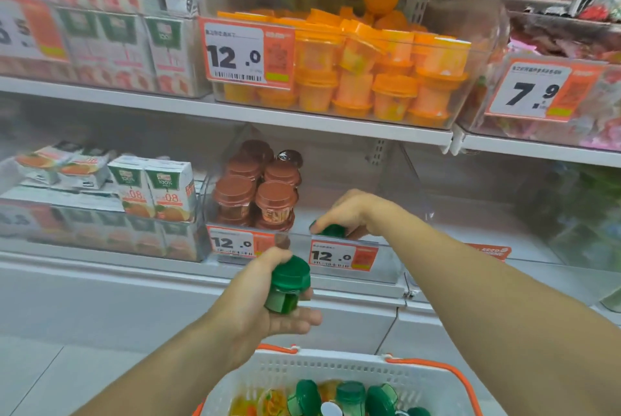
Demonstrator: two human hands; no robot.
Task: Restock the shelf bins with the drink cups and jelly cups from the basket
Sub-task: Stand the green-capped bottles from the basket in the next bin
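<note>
Head view. Right hand reaching over the front lip of the clear lower bin, fingers curled round a green-lidded cup and holding it just inside the bin's right half, low behind the price tag. Left hand waiting below and in front of the shelf edge, closed round a second green cup, tilted on its side in the palm. Brown-lidded cups stacked in the left part of the same bin; right part looking bare apart from the cup now going in. Orange jelly cups filling the bin on the shelf above. White basket with orange handles at the bottom, more green cups and some yellow-orange cups lying in it.

Step in hand, by judgement: seating the first green cup in the bare side of the lower bin. Best done by setting it upright on its base, well to the back or a corner, leaving room for rows in front; lid up, clear of the brown stack. Release only once standing flat. Then turn the left hand's cup upright before passing it over the lip, since tipped as it is, likely to roll or knock the first one.
</note>
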